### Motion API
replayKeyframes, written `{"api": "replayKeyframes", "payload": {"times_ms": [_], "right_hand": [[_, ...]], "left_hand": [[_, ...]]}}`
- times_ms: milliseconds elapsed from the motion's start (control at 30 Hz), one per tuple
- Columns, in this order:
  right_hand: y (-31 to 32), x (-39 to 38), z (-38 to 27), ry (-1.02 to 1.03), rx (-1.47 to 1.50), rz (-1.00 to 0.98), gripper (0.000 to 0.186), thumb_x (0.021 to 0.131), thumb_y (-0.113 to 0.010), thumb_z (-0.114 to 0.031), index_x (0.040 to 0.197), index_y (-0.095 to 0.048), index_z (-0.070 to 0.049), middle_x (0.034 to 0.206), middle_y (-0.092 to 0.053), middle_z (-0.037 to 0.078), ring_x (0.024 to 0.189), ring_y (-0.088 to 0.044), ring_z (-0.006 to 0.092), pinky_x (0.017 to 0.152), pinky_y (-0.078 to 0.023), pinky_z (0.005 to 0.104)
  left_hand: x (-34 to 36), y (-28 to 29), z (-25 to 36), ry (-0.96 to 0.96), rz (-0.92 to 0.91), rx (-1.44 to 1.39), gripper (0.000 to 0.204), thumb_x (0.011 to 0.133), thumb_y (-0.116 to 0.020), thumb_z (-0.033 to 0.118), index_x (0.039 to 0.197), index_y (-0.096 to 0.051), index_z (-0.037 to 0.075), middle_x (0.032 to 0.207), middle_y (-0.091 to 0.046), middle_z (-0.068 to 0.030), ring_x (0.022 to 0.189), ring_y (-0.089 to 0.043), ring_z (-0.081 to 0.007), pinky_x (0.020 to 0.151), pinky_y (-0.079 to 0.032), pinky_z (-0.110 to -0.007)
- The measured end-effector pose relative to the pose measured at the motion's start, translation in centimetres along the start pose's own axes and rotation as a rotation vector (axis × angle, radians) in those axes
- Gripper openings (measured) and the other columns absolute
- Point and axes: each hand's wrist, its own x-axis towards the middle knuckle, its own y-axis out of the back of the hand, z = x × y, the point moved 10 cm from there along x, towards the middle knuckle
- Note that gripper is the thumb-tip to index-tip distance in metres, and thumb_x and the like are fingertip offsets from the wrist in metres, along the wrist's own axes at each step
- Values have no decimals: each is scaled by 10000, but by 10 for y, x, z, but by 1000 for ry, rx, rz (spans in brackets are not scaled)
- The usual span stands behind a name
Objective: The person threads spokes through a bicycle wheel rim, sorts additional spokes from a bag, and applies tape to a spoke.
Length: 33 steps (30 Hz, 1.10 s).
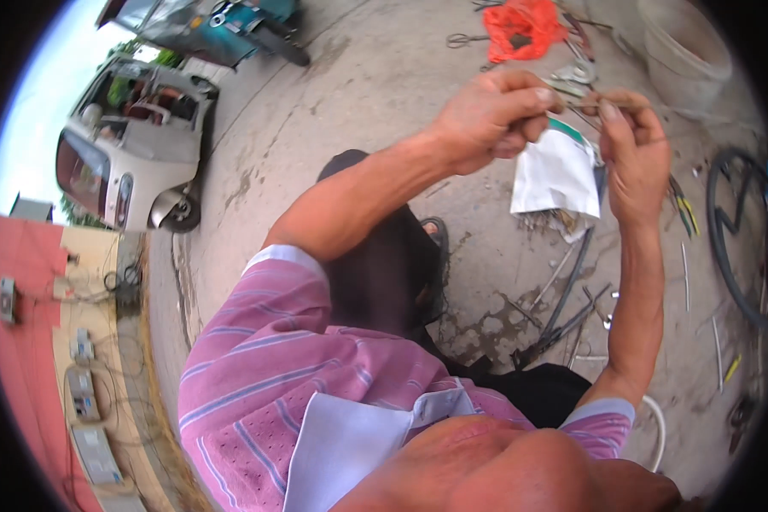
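Observation:
My left hand (502, 118) and my right hand (634, 152) are raised close together at the upper right. The fingers of both are pinched, and a thin, short, stick-like piece (578, 105) seems to run between the fingertips. What exactly it is, I cannot make out. Under the hands a white packet (556, 177) with a green edge lies on the ground, small brownish bits at its lower end. A light metal part (578, 73) shows just beyond the fingers.
An orange-red plastic bag (529, 27) lies ahead, near a pale bucket (687, 55). Pliers with yellow-green handles (685, 212), a looped black tube (723, 256) and several metal rods are at the right. A white three-wheeled vehicle (132, 141) stands left.

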Motion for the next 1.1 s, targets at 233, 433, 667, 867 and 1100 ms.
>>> {"api": "replayKeyframes", "payload": {"times_ms": [233, 433, 667, 867, 1100], "right_hand": [[-2, -5, -29, 84, 30, -2, 144, 982, -630, -52, 1106, -624, 21, 1024, -728, 104, 982, -692, 149, 918, -542, 289], [-7, -15, -33, 90, -2, -13, 139, 977, -634, -49, 1097, -626, 21, 1010, -722, 93, 960, -685, 124, 855, -553, 259], [-8, -15, -36, 124, -5, -6, 156, 980, -642, -57, 1112, -619, 22, 1018, -720, 94, 966, -692, 127, 843, -561, 256], [-6, -12, -35, 163, -19, 6, 161, 978, -646, -58, 1118, -620, 18, 1011, -722, 90, 927, -682, 109, 803, -556, 243], [-2, -13, -33, 233, -229, 18, 148, 947, -717, -132, 1038, -672, -23, 834, -704, 12, 604, -461, -1, 550, -403, 199]], "left_hand": [[3, -17, 0, -25, -93, -69, 279, 1076, -486, 229, 1115, -631, -6, 705, -568, -24, 435, -326, -50, 419, -290, -216], [-5, -20, -1, -34, -122, -83, 285, 1081, -468, 225, 1118, -626, -11, 707, -580, -36, 419, -309, -51, 407, -293, -217], [-5, -19, 1, -28, -120, -85, 273, 1082, -469, 226, 1113, -616, -2, 704, -576, -35, 426, -324, -51, 413, -300, -213], [-1, -21, -1, -29, -130, -72, 252, 1075, -492, 222, 1109, -620, 7, 704, -572, -31, 432, -330, -47, 423, -307, -211], [-1, -14, -3, -44, -49, -9, 230, 1052, -550, 223, 1097, -635, 14, 705, -570, -23, 442, -346, -45, 436, -311, -216]]}}
